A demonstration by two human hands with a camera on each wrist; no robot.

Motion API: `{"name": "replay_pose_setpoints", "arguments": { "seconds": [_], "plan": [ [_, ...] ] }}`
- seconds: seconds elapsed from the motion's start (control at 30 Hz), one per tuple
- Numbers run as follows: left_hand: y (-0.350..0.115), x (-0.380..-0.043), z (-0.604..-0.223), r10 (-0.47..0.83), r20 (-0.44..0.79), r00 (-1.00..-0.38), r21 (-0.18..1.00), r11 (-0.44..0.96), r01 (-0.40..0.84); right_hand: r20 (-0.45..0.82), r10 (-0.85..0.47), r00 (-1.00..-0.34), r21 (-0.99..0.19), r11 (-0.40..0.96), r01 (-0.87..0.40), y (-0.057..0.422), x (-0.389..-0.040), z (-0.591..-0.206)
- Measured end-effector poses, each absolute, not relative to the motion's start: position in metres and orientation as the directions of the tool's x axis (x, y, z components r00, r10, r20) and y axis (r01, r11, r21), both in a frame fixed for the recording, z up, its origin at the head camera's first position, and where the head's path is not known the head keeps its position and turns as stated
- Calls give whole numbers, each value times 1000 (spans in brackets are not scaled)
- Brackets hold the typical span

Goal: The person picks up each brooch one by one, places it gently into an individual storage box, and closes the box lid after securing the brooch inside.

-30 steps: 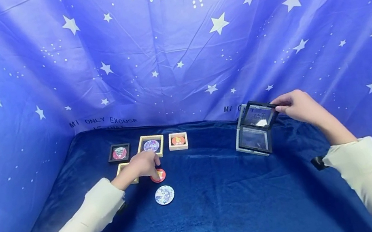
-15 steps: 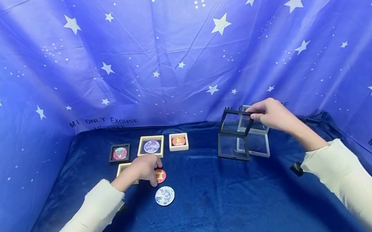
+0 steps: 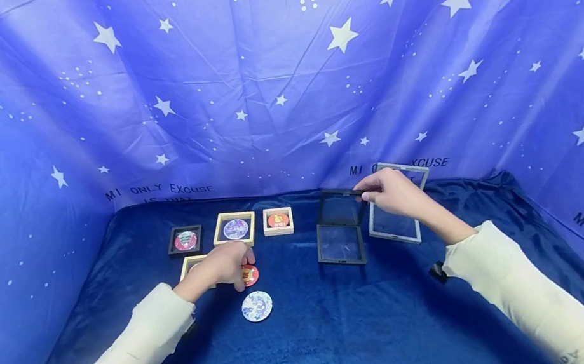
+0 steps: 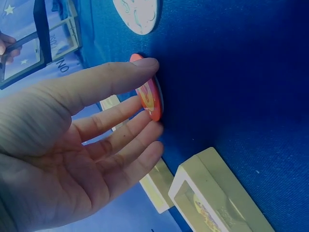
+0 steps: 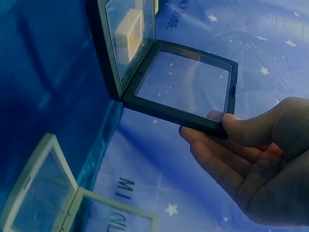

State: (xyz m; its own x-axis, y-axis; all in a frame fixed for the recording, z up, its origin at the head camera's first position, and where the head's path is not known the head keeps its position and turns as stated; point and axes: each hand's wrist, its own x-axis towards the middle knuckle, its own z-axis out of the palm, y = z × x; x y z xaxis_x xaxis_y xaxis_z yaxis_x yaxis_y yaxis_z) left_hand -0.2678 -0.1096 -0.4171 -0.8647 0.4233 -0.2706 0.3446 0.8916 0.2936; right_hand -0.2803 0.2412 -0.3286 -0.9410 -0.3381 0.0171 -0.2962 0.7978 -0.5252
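Note:
My left hand (image 3: 226,264) reaches over a round red badge (image 3: 251,274), thumb and fingers loosely bent around it; whether they touch it I cannot tell. The badge also shows between thumb and index finger in the left wrist view. Nearer me lies a white-and-blue badge (image 3: 257,307). My right hand (image 3: 388,188) pinches the upper panel of a hinged black display frame (image 3: 340,243), unfolded with a clear film in each half. Beside it, partly behind that hand, is an unfolded grey display frame (image 3: 394,223).
At the back left are a black frame (image 3: 185,241) with a badge, a cream frame (image 3: 234,229) with a purple badge and a small cream frame (image 3: 278,221) with an orange badge. Another cream frame (image 3: 185,269) is partly under my left hand. A starry curtain (image 3: 273,69) surrounds the blue cloth.
My right hand has carried the black display frame left, off the grey one, so both now stand side by side. My left hand stays by the red badge, its fingers shifted slightly.

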Motion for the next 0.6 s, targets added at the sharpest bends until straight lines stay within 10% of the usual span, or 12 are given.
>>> {"name": "replay_pose_setpoints", "arguments": {
  "seconds": [0.6],
  "plan": [
    [-114, -266, -419, 455, -218, -863, 349, 863, 366, 10, -397, -918, -541, 770, -339, 207, -281, -360]
  ]
}}
